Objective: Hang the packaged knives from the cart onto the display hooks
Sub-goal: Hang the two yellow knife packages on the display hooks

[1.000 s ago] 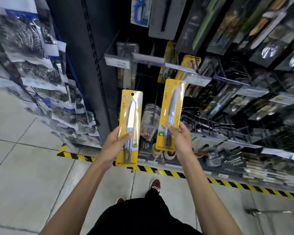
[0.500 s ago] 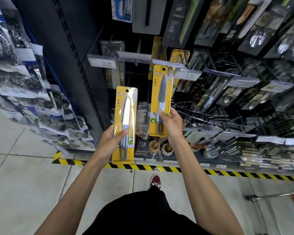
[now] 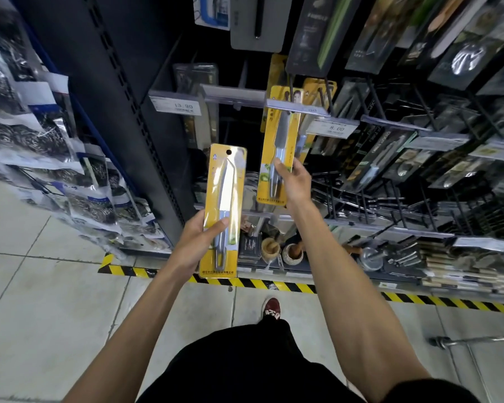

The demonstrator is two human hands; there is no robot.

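Shelving (image 3: 120, 91) of dark metal fills the upper view, its wire pegs crowded with packaged kitchen tools, and only a bar of the cart (image 3: 474, 341) shows at the lower right edge (its load is out of view, so how many knives remain there cannot be told). At least one yellow pack (image 3: 313, 90) of the same kind already hangs on the rack, which suggests the job is under way. Two more are not yet hung. The right hand (image 3: 296, 184) pinches the lower part of the raised knife pack (image 3: 278, 141), thumb on the front. The pack's top stands up behind the price strip (image 3: 298, 108), at the display hook (image 3: 290, 85) – whether the hole has caught the wire cannot be made out. The left hand (image 3: 197, 242) grips the second knife pack (image 3: 223, 210) near its bottom, holding it upright, lower and to the left, with its hang hole (image 3: 229, 152) free. Against half a second ago, the raised pack has gone higher and deeper, from just reaching the strip to poking above it, while the second pack waits much as it did.
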